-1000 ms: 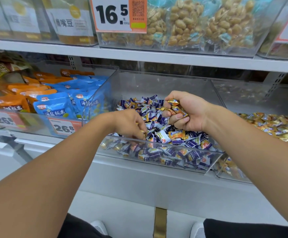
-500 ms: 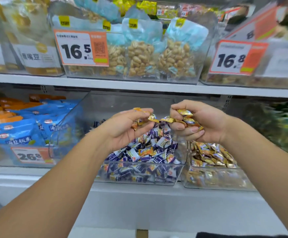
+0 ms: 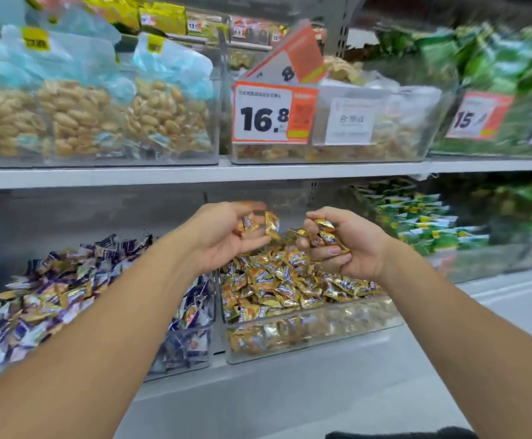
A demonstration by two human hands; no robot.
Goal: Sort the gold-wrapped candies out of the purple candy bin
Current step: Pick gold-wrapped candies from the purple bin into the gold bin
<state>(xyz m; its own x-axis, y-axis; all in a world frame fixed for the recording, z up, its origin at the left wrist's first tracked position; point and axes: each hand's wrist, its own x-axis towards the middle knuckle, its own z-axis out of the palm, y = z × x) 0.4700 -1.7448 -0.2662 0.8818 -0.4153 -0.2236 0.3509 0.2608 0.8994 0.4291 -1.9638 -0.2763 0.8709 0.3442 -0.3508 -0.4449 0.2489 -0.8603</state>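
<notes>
Gold-wrapped candies [image 3: 256, 221], small crinkled foil packets with a blue-and-white label, show at the centre of the frame in a cluster just above the gold heap; their edges are blurred. A second cluster of gold candies [image 3: 324, 231] sits right of centre at the same height. The purple candy bin [image 3: 191, 346], a clear plastic box at lower left, is piled with purple-and-white wrapped sweets, with a few gold wrappers mixed in. Touching its right side, the gold candy bin [image 3: 315, 331], clear as well, is heaped with gold wrappers.
</notes>
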